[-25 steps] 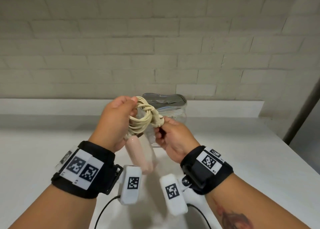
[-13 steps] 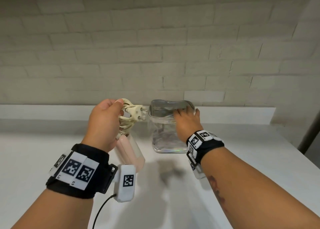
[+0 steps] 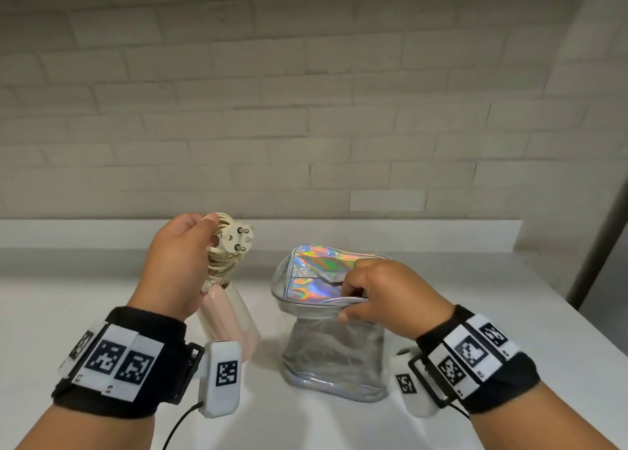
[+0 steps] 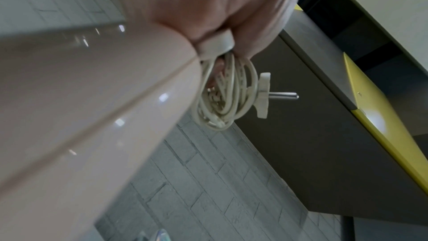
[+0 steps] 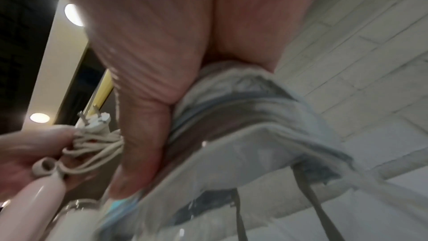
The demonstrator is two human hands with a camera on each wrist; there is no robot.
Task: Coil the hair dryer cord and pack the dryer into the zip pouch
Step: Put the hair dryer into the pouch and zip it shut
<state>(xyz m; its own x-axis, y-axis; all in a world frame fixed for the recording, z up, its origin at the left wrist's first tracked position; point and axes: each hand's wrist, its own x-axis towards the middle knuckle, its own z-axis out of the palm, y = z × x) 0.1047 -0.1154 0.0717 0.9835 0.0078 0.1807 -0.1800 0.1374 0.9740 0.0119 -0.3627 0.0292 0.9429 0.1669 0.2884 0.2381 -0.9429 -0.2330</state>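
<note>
My left hand (image 3: 183,262) grips the coiled cream cord (image 3: 222,261) bundle, with the two-pin plug (image 3: 236,239) sticking out to the right. The pink hair dryer (image 3: 226,317) hangs below that hand, above the counter. In the left wrist view the dryer body (image 4: 81,116) fills the left side and the cord coil (image 4: 224,98) sits under my fingers. The clear zip pouch (image 3: 331,351) with a holographic top (image 3: 316,273) stands upright to the right. My right hand (image 3: 380,296) pinches the pouch's top rim by the zipper; in the right wrist view the thumb (image 5: 143,135) presses on the pouch rim (image 5: 243,122).
The white counter (image 3: 458,364) runs to a low ledge (image 3: 407,234) under a pale brick wall (image 3: 306,109). A dark post (image 3: 601,232) stands at the right edge, where the counter ends. Wrist cameras and a black cable hang below both forearms.
My right hand let go of the cord bundle, reached to the pouch and now pinches its top rim. The left hand kept the coil and dryer, shifting slightly left of the pouch.
</note>
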